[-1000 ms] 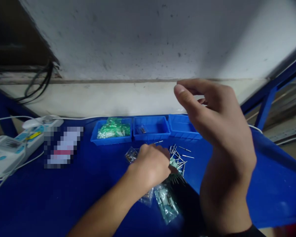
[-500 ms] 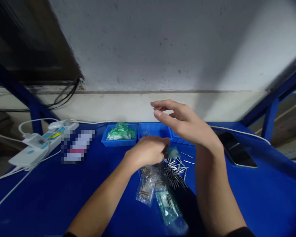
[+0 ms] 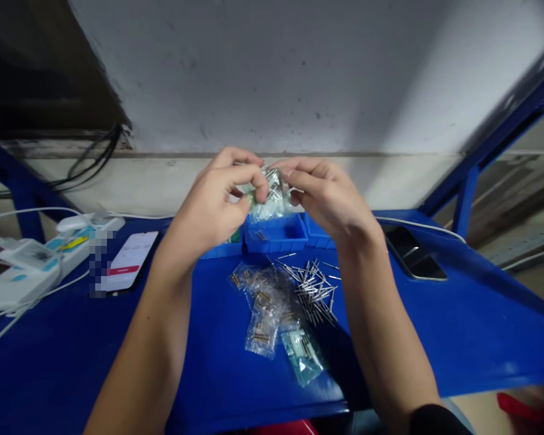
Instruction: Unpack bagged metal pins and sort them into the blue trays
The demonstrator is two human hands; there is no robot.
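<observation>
Both hands are raised above the blue table [image 3: 457, 326], pinching one small clear plastic bag [image 3: 272, 199] of metal pins between them. My left hand [image 3: 217, 199] grips its left side with thumb and fingers. My right hand [image 3: 321, 193] pinches its right side. Below them on the table lies a loose heap of thin metal pins [image 3: 315, 290]. Beside it are several small clear bags [image 3: 263, 308] with brass-coloured parts and one greenish bag [image 3: 301, 353].
Three small blue bins [image 3: 276, 238] stand in a row at the back of the table, partly hidden by my hands. A phone [image 3: 131, 260] and a white power strip [image 3: 31, 266] with cables lie at the left. A dark phone [image 3: 412, 257] lies at the right.
My left hand lifted a small bag from the table up to chest height. My right hand came down and across to meet it and closed on the bag. The camera view shifted.
</observation>
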